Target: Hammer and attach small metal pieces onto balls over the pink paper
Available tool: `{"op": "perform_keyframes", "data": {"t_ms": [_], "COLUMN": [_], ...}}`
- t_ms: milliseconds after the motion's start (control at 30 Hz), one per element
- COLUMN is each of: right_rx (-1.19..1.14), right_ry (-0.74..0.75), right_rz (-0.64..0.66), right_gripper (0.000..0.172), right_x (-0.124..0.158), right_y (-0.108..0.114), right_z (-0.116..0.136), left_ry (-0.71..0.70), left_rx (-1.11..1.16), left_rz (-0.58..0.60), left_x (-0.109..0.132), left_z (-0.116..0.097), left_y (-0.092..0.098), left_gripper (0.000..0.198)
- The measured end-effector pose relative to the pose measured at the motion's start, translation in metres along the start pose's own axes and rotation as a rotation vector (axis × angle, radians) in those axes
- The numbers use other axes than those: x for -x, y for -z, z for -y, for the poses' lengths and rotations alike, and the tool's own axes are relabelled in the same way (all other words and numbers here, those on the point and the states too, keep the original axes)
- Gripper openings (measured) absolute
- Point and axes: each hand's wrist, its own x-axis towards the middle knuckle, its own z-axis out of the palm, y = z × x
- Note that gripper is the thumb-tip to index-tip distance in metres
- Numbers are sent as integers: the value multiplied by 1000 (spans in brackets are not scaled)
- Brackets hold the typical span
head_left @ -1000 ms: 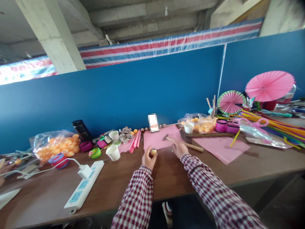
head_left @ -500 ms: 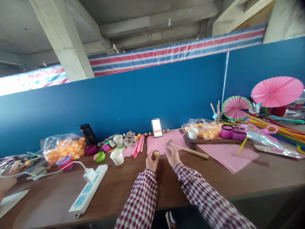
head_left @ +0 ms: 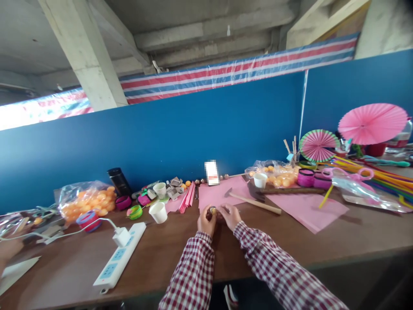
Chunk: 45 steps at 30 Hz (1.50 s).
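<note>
My left hand (head_left: 205,223) is closed around a small, shiny, dark and yellowish ball (head_left: 213,210), held just above the table's near-middle part. My right hand (head_left: 229,216) has its fingers drawn together at the ball's right side. Whether those fingertips pinch the ball itself or some small piece on it is too small to tell. Behind both hands lies a sheet of pink paper (head_left: 209,197). A hammer (head_left: 258,203) with a wooden handle rests to the right of my right hand, its head on the pink sheet.
A white power strip (head_left: 121,258) and a paper cup (head_left: 158,212) stand to the left. Bags of orange balls (head_left: 88,202) lie on both sides. Another person's hand (head_left: 9,249) shows at the left edge. Pink paper fans (head_left: 372,124) stand at the right, against a blue partition (head_left: 193,129).
My right hand has moved left to the ball, its fingers closing together. My left hand keeps hold of the ball in nearly the same place.
</note>
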Motion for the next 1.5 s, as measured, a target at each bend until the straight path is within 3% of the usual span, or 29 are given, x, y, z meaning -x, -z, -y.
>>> {"op": "perform_keyframes", "data": {"t_ms": [633,1200,1500], "right_rx": [-90,10,1], "right_ry": [-49,-14,-7], "right_rz": [67,47,84], "right_gripper": [27,29,29], "right_x": [-1,-3,-4], "right_y": [-2,1,0], "right_z": [-12,-13,-18], "left_ry": [53,16,27], "left_rx": [0,113,144], "left_rz": [-93,-1,-50], "left_x": [-1,2,2], "left_z": [0,-6,-7], "left_y": [0,2,-1], "left_gripper": [46,39,37]}}
